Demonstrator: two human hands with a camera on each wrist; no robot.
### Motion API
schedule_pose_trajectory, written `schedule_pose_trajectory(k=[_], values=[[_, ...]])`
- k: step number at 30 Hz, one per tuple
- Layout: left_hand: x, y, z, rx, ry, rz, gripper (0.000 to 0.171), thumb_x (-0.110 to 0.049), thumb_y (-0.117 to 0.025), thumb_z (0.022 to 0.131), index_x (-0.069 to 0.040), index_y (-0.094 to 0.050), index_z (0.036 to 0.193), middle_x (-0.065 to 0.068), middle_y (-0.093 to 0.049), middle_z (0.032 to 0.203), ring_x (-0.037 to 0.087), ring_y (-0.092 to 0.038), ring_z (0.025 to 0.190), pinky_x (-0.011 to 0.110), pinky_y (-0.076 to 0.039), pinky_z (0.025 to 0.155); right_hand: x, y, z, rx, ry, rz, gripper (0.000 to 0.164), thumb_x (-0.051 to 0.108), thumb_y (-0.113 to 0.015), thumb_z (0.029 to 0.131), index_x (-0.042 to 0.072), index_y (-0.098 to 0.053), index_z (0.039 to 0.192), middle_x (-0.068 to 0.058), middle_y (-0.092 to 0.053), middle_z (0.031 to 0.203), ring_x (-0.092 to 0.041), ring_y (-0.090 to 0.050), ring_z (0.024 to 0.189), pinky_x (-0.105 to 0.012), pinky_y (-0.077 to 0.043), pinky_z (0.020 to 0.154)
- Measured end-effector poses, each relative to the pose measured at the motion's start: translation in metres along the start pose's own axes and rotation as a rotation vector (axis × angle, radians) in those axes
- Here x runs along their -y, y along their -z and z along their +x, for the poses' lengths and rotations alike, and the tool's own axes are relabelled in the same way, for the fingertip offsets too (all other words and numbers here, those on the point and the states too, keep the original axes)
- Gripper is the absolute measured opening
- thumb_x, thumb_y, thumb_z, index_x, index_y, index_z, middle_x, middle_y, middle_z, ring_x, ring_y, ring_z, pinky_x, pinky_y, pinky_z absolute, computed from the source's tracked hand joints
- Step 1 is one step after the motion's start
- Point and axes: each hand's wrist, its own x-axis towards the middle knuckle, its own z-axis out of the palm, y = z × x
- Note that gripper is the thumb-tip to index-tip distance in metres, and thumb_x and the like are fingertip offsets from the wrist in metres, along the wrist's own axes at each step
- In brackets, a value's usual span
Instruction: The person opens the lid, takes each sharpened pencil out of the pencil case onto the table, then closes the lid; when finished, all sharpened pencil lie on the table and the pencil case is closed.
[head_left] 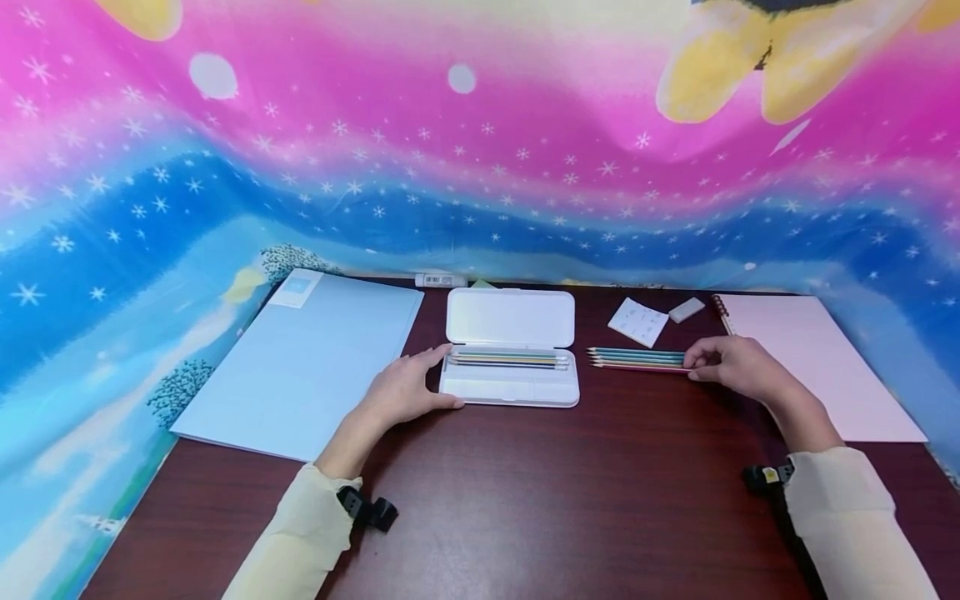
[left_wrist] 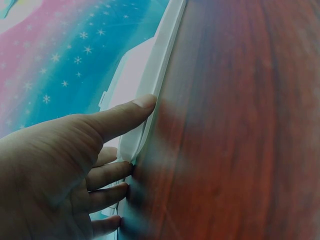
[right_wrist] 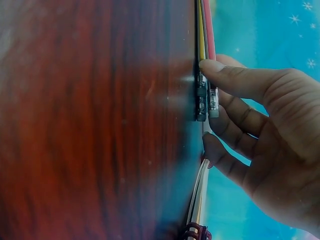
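A row of pencils (head_left: 636, 358) lies just right of the white case (head_left: 487, 390), their capped ends pinched by the right hand (head_left: 738, 367). The left hand (head_left: 401, 387) grips the case's left end between thumb and fingers. Smooth, rounded and hinged open, the case holds more pencils along its back groove. Behind the loose row sit a square card (head_left: 639, 322) and a block eraser (head_left: 686, 310); a pale-blue folder (head_left: 315, 367) and pink spiral notebook (head_left: 817, 367) flank everything on the wood-grained bench (head_left: 562, 500).

The near tabletop (head_left: 570, 500) gives wide passage, while the white case (head_left: 487, 390) and pencils (head_left: 637, 359) beside it leave a narrow gap
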Motion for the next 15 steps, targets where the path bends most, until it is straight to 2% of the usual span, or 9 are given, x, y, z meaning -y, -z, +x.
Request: schedule_pose_trajectory(k=[8,15], values=[[0.0000,0.0009,0.0005,-0.002,-0.002,0.007,0.096,-0.054,-0.082,0.079,-0.017,-0.040,0.157,0.013,-0.049,0.156,0.037,-0.050,0.141,0.056,-0.040,0.115,-0.0010,-0.0007,0.0006,-0.009,0.007,0.001,0.005,0.009,-0.072,0.092,0.011,-0.071,0.096,-0.003,-0.063,0.086,-0.021,-0.053,0.082,-0.032,-0.045,0.072],[-0.0008,0.0011,-0.0005,-0.002,-0.002,0.004,0.096,-0.053,-0.082,0.079,-0.017,-0.040,0.157,0.013,-0.049,0.156,0.036,-0.049,0.141,0.055,-0.039,0.117,0.0028,-0.0002,0.0012,-0.028,0.002,0.001,0.006,0.009,-0.071,0.093,0.012,-0.070,0.098,-0.004,-0.061,0.088,-0.022,-0.052,0.084,-0.036,-0.044,0.075]])
